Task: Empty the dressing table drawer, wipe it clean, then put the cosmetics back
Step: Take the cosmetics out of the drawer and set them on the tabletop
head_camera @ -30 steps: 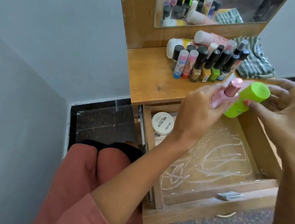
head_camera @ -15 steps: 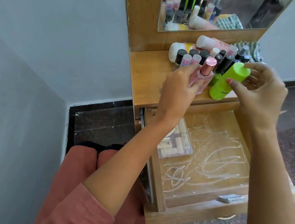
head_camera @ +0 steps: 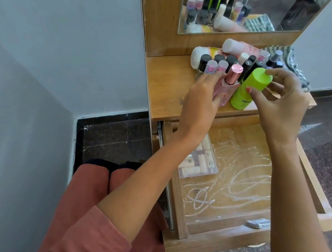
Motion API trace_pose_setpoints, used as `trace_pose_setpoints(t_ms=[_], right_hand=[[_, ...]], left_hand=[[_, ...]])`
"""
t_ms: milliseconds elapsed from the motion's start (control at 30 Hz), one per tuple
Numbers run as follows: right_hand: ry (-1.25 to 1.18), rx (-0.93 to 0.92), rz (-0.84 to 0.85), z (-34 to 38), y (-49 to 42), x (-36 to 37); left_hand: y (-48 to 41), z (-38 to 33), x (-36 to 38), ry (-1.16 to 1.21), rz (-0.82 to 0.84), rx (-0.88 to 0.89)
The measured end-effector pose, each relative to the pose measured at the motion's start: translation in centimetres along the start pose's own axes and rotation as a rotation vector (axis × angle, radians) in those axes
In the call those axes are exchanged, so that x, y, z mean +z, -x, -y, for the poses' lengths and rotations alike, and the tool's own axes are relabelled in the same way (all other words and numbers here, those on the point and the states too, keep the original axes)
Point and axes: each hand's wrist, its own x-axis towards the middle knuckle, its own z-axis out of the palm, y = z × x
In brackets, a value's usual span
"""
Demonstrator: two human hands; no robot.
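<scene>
My left hand grips a pink perfume bottle with a rose cap, standing on the wooden dressing table top. Beside it my right hand holds a lime green bottle between thumb and fingers, its base on the table top near the front edge. Behind both stands a cluster of nail polish bottles. Below, the drawer is pulled out; its floor carries white scribbled streaks, and a clear box of small tubes lies at its back left.
Two white-capped tubes lie at the back of the table under the mirror. A striped cloth is bunched at the back right. Grey walls close the left side; my knees in red trousers are below the drawer.
Both hands carried the pink and green bottles from above the drawer up to the table top and set them down by the nail polishes.
</scene>
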Motion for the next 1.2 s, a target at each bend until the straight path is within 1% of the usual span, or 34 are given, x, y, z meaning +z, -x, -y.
trace_pose_setpoints(t_ms=[167,300,367,433,533,567,633,700,800,867,967,1067,1200], right_hand=[[-0.033,0.039,0.032,-0.3,0.7,-0.4],[-0.01,0.01,-0.078,-1.0,2.9,-1.4],[0.023,0.037,-0.055,-1.8,4.4,-2.0],[0.072,0.106,0.076,-2.8,5.9,-2.2],[0.146,0.198,0.334,-3.9,7.9,-1.5],[0.177,0.208,0.407,-4.3,8.5,-1.1],[0.234,0.215,0.528,-4.8,9.5,-0.3],[0.302,0.192,0.631,-5.4,10.3,0.6],[0.363,0.156,0.733,-6.2,11.0,1.5],[0.367,0.158,0.741,-6.6,11.3,1.9],[0.373,0.172,0.711,-6.6,11.4,2.1],[0.373,0.183,0.683,-6.5,11.4,2.2],[0.371,0.278,0.652,-6.5,11.2,2.3]], left_hand=[[0.8,-0.1,-0.3,0.015,-0.008,-0.016],[3.2,-0.1,-1.4,0.047,-0.089,-0.025],[5.6,-0.1,-1.6,0.101,-0.101,-0.083],[8.4,-0.3,-1.2,0.191,-0.074,-0.201],[12.1,-0.6,0.1,0.399,0.058,-0.501],[13.1,-0.6,0.6,0.44,0.102,-0.604],[14.7,-0.5,1.5,0.439,0.174,-0.761],[15.7,-0.7,2.1,0.412,0.22,-0.841],[16.4,-0.7,2.8,0.401,0.243,-0.89],[16.3,-0.6,2.9,0.394,0.247,-0.932],[16.0,-0.4,2.8,0.416,0.214,-0.966],[15.8,-0.2,2.5,0.419,0.242,-0.988],[15.8,-0.1,2.5,0.444,0.261,-1.013]])
